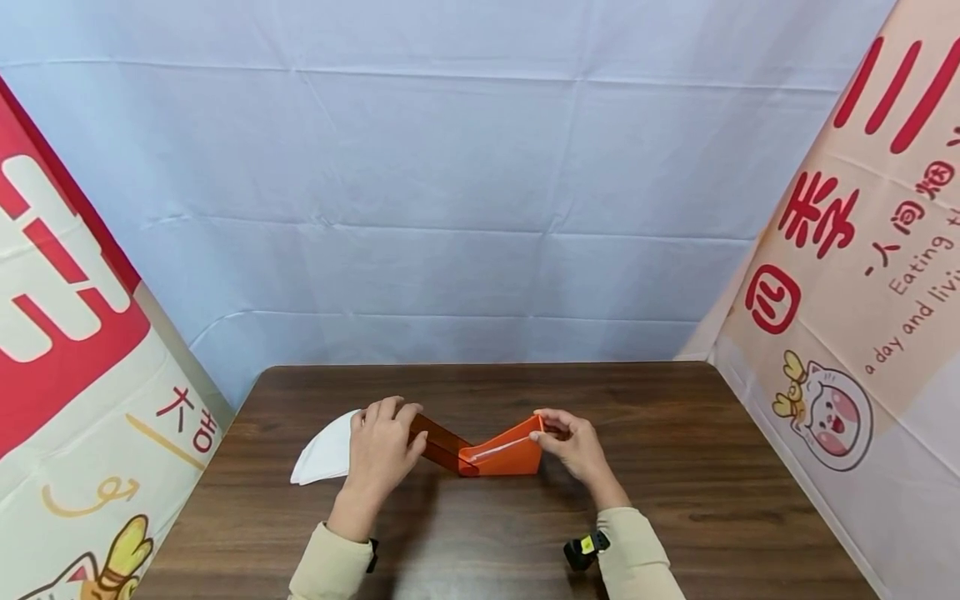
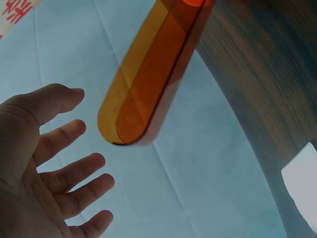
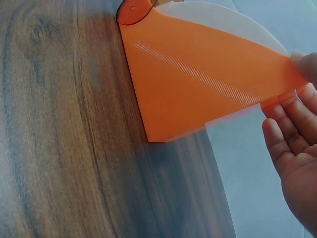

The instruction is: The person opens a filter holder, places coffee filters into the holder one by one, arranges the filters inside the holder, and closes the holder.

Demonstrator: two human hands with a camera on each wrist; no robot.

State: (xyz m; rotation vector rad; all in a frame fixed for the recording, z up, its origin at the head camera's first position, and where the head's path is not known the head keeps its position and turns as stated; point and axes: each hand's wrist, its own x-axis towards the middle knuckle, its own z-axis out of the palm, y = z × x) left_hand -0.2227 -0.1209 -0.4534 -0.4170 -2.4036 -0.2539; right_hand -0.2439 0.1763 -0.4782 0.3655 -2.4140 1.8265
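Observation:
An orange wedge-shaped filter-paper box [image 1: 504, 460] rests on the table, its see-through amber lid [image 1: 442, 447] swung out to the left on a hinge. My right hand [image 1: 579, 448] pinches the tall right end of the box between thumb and fingers. The left hand [image 1: 381, 443] is beside the lid's free end; in the left wrist view its fingers are spread, with a gap between them and the rounded lid tip [image 2: 130, 126]. Left of that hand lie white fan-shaped paper filters [image 1: 327, 454], partly covered by it. A pale curved edge [image 3: 233, 16] shows behind the box in the right wrist view.
The dark wood table [image 1: 660, 467] runs back to a pale blue cloth [image 1: 450, 208]. Printed cloths hang at the left [image 1: 67, 358] and right [image 1: 847, 333]. A black strap device [image 1: 585, 550] sits at the right wrist.

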